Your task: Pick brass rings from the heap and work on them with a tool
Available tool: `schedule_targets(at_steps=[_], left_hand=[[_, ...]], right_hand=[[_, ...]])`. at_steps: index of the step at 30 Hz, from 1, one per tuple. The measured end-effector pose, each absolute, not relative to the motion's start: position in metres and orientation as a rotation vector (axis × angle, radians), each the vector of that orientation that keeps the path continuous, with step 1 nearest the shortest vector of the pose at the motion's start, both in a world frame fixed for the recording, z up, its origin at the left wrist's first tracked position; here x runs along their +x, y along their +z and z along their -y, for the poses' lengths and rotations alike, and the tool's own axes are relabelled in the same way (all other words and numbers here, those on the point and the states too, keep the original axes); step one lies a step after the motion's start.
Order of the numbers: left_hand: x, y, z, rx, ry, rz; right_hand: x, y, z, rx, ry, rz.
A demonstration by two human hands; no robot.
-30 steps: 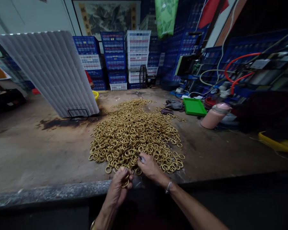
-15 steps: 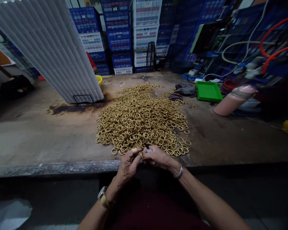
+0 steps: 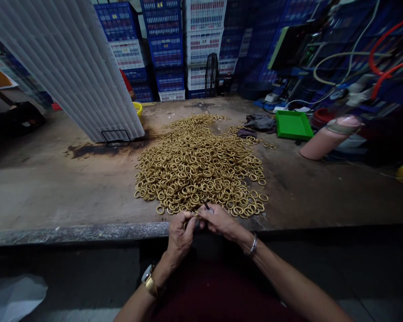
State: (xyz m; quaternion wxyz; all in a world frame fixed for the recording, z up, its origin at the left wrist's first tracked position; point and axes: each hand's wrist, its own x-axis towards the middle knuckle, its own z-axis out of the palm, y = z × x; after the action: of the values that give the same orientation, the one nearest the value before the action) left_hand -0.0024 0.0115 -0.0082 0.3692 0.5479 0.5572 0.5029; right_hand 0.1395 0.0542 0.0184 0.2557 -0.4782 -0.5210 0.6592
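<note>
Left hand is curled closed, pinching a brass ring at its fingertips, seemingly to steady it against the right hand, whose closed fingers grip a slim dark tool; the heap of brass rings lies just beyond both, in easy reach.

Nothing legible from where I stood: the yellow tags on the blue crates behind the bench were too blurred.

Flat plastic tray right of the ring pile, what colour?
Bright green; the shallow plastic tray shows best in the head view.
</note>
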Motion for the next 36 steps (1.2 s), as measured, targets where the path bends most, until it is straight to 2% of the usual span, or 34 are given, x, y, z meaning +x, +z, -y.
schedule_targets(at_steps=[4, 10, 19, 23, 27, 36], left_hand=[[0.001, -0.005, -0.007, 1.331, 1.266, -1.373], [0.001, 0.001, -0.002, 0.924, 1.011, -1.188], [0.004, -0.003, 0.002, 0.767, 1.115, -1.070], [0.004, -0.001, 0.002, 0.746, 1.131, -1.071], [0.002, 0.000, 0.001, 0.801, 1.138, -1.134], [0.000, -0.001, 0.001, 0.944, 1.136, -1.170]], right_hand=[[0.135, 0.017, -0.053, -1.339, 1.666, 1.522], [0.128, 0.019, -0.055, -1.416, 1.419, 1.669], [0.130, 0.015, -0.052, -1.287, 1.674, 1.462], [0.132, 0.011, -0.053, -1.424, 1.351, 1.620], [0.135, 0.006, -0.049, -1.309, 0.950, 2.057], [0.136, 0.005, -0.043, -1.285, 0.732, 2.380]])
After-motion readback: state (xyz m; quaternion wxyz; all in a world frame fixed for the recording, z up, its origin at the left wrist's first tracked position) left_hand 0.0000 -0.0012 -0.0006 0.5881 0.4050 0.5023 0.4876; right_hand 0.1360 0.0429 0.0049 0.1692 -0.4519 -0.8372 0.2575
